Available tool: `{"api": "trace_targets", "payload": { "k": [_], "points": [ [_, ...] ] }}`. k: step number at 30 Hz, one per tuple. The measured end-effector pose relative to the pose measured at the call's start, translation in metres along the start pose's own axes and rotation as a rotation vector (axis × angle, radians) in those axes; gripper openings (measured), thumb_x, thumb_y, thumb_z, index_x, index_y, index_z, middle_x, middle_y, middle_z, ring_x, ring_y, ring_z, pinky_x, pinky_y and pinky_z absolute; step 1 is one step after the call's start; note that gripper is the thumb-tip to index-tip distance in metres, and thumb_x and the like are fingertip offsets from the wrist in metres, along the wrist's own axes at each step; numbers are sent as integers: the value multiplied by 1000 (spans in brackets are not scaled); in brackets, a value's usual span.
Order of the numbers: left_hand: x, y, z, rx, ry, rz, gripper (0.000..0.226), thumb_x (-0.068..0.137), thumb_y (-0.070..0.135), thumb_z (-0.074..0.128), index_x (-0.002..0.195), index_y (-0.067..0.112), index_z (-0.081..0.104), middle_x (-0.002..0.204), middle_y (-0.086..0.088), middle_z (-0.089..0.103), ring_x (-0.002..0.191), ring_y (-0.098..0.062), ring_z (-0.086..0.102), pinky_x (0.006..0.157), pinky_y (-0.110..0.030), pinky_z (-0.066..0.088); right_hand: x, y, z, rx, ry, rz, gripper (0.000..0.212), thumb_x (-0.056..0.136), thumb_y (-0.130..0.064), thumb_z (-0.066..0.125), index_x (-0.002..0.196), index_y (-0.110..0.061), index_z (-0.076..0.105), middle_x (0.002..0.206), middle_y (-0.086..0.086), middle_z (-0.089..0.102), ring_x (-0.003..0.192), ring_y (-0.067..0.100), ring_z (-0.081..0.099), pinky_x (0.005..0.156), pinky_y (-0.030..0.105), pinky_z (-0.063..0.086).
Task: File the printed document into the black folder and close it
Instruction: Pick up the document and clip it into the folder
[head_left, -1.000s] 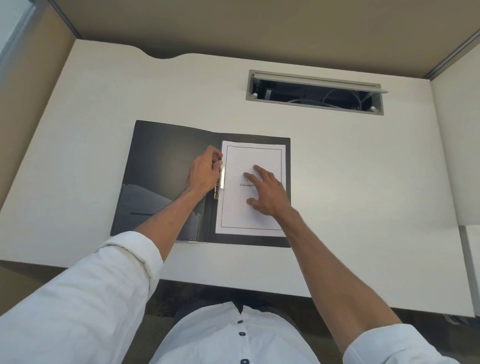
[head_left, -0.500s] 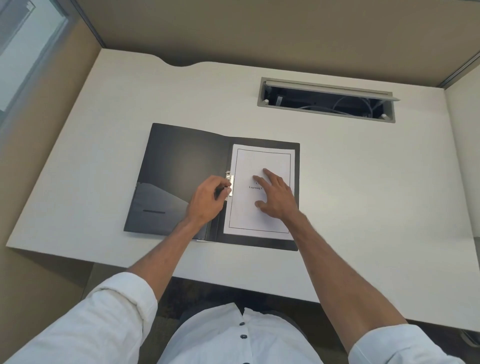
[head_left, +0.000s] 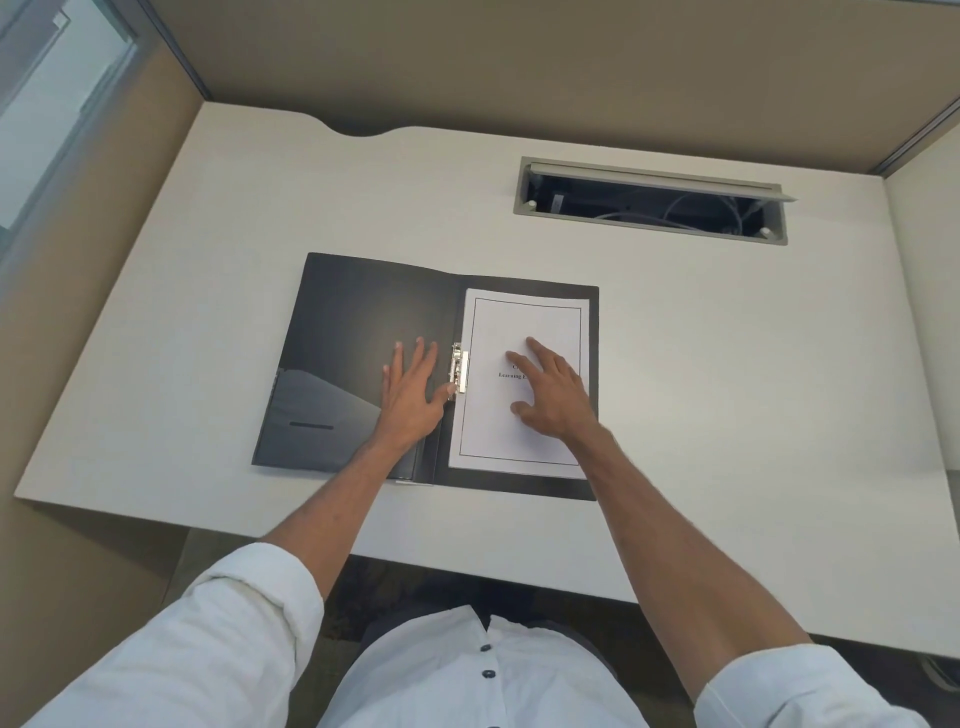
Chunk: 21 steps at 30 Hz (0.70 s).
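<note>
The black folder (head_left: 358, 322) lies open on the desk, its left flap carrying a pocket at the bottom. The printed document (head_left: 524, 322) lies on the right flap, its left edge under the metal clip (head_left: 459, 368) by the spine. My left hand (head_left: 413, 392) rests flat on the left flap with fingers spread, its thumb touching the clip's lower end. My right hand (head_left: 550, 392) presses flat on the middle of the document, fingers apart, covering part of the printed title.
The white desk (head_left: 727, 395) has an open cable tray slot (head_left: 652, 203) with wires at the back right. Beige partition walls enclose the desk at the back and left. A window is at the far left.
My left hand, curled at the clip before, has opened and now lies flat on the left flap. The clip lies flat on the document's edge. My right hand stays on the page.
</note>
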<state>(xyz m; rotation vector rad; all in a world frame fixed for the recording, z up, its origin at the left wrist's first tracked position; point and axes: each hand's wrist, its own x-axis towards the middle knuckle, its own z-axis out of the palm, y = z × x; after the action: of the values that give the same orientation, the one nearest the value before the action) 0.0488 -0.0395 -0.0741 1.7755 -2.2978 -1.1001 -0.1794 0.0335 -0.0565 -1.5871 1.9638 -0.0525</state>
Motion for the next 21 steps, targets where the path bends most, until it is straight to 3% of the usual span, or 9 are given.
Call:
{"api": "trace_targets", "payload": {
  "k": [7, 21],
  "points": [
    [5, 1, 2, 155, -72, -12, 80, 115, 49, 51, 178, 35, 3, 183, -11, -26, 171, -36, -28, 139, -59, -12, 1, 0, 1, 7, 1, 2, 83, 102, -31, 69, 174, -34, 27, 186, -2, 5, 173, 25, 11, 140, 49, 17],
    [6, 0, 4, 223, -81, 2, 78, 116, 42, 51, 178, 34, 5, 183, -13, -25, 171, -38, -25, 140, -59, -8, 1, 2, 2, 20, -1, 4, 82, 102, -31, 69, 174, -34, 27, 186, -3, 4, 173, 24, 10, 140, 50, 17]
  ]
}}
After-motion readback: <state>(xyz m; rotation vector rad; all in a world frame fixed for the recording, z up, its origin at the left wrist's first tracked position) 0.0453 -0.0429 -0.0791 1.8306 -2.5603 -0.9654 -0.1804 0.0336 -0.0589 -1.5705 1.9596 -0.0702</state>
